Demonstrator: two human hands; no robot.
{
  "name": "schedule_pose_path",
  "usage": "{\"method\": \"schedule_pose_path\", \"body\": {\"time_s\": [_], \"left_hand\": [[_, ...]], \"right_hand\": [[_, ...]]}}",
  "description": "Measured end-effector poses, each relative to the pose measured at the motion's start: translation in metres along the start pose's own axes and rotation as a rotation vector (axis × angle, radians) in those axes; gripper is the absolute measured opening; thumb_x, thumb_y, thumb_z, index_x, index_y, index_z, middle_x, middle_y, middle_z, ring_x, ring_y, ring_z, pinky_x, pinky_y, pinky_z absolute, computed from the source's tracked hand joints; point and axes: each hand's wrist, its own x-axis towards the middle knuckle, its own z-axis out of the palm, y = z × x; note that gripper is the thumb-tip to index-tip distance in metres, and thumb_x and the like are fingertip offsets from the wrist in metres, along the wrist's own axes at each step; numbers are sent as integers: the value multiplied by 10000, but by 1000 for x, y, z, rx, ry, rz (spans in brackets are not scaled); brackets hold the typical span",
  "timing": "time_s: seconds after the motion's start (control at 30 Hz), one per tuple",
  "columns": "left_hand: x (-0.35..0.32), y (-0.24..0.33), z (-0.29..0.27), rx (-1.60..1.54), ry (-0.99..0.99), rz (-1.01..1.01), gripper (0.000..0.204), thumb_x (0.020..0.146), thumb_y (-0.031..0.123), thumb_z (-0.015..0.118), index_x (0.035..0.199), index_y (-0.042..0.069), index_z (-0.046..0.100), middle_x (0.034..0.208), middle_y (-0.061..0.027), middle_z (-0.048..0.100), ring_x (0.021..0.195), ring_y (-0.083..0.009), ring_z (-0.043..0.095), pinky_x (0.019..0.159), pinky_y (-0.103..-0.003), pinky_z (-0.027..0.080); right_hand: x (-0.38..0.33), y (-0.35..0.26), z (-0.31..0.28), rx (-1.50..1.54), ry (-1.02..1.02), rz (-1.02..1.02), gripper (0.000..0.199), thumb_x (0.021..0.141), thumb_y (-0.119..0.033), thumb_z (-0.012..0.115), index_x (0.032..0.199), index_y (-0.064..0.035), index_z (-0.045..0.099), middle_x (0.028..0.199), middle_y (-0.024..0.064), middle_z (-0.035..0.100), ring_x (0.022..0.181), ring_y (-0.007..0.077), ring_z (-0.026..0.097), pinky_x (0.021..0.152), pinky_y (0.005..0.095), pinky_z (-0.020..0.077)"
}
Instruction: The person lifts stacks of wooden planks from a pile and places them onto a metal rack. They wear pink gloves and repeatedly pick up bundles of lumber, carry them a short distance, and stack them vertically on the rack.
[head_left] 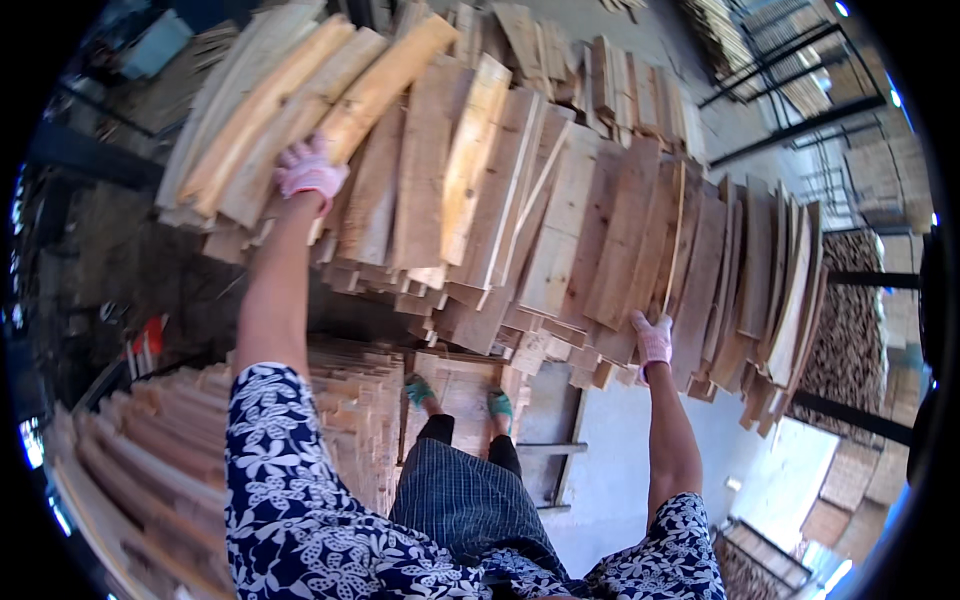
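Where the person stands: green sandals [417, 391] at 6 o'clock, on wooden boards [455, 370], beyond a dark striped apron [465, 500].
Side stack: reddish-brown timbers [160, 470] at 8 o'clock, layered.
Floor: smooth pale grey floor [640, 440], between 4 and 5 o'clock.
Right hand [655, 340]: pale pink glove, just past 3 o'clock; thumb and fingers parted at the near ends of brown planks [625, 235]; whether pinching one, cannot tell.
Brown planks: knotted, dull-faced, overlapping side by side; long axis nearly 6 to 12 o'clock, far ends tipped toward 1.
Left hand [312, 172]: matching glove, 10 o'clock; fingers somewhat spread at the near end of an orange-tan plank [390, 85]; whether gripping, cannot tell.
Orange-tan plank: bright, long, atop the heap toward 11 o'clock; long axis 7 to 1, far end toward 1.
Room: black metal frames [795, 132] at 2 o'clock; bundled sticks [845, 335] at 3; pale blue boxy object [155, 45] at 10.
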Motion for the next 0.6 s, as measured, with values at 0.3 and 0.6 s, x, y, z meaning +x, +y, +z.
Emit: {"method": "schedule_pose_path", "body": {"time_s": [0.3, 0.6], "left_hand": [[-7, 51, -32, -387, -180, -34, 840, 851, 561, 658, 1586, 327, 326, 1400, -244, 530, 1305, -391, 535, 1038, -512, 463], [-244, 248, -43, -1631, -536, 385, 901, 874, 539, 679, 1565, 84, 321, 1148, -259, 649, 1003, -326, 666, 869, -438, 543]], "right_hand": [[-2, -5, -8, -30, -49, 29, 819, 810, -472, 797, 1324, 84, 483, 1176, 281, 675, 1104, 400, 666, 917, 430, 516], [-3, -5, -16, 29, -149, 32, 888, 836, -483, 791, 1421, 81, 434, 1349, 255, 593, 1259, 334, 574, 1022, 397, 462]]}}
